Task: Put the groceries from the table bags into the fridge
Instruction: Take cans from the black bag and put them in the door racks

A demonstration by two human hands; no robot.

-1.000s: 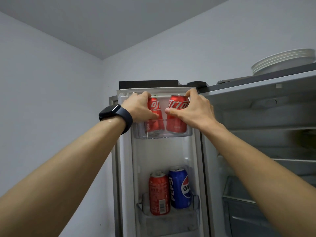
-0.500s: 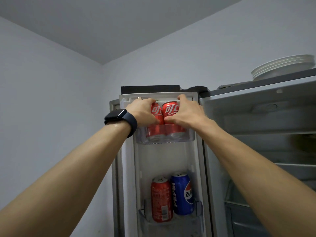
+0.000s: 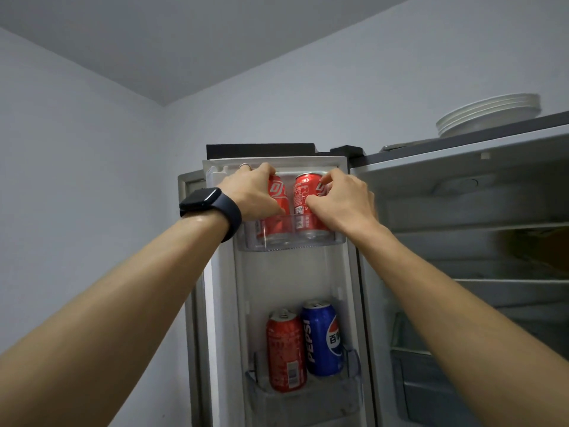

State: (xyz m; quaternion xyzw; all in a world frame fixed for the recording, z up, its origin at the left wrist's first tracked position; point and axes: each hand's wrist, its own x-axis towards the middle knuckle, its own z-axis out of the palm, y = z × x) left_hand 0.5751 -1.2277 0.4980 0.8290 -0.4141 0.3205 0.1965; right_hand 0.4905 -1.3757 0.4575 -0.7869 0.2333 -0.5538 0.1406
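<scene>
Two red cola cans stand side by side in the clear top bin (image 3: 286,245) of the open fridge door. My left hand (image 3: 254,192), with a dark watch on the wrist, grips the left red can (image 3: 277,208). My right hand (image 3: 341,201) holds the right red can (image 3: 304,204), fingers curled round its right side and thumb at its front. Both cans sit low in the bin, their bases behind its clear wall. In the lower door bin (image 3: 308,396) stand another red can (image 3: 286,352) and a blue Pepsi can (image 3: 323,337).
The fridge's inner compartment (image 3: 477,241) lies open to the right, with shelves and a drawer (image 3: 431,389). A stack of white plates (image 3: 489,114) rests on the fridge top. Grey walls close in at left and behind.
The two red cans have come apart a little in the top bin and the right one has turned to show its label. The view has shifted slightly.
</scene>
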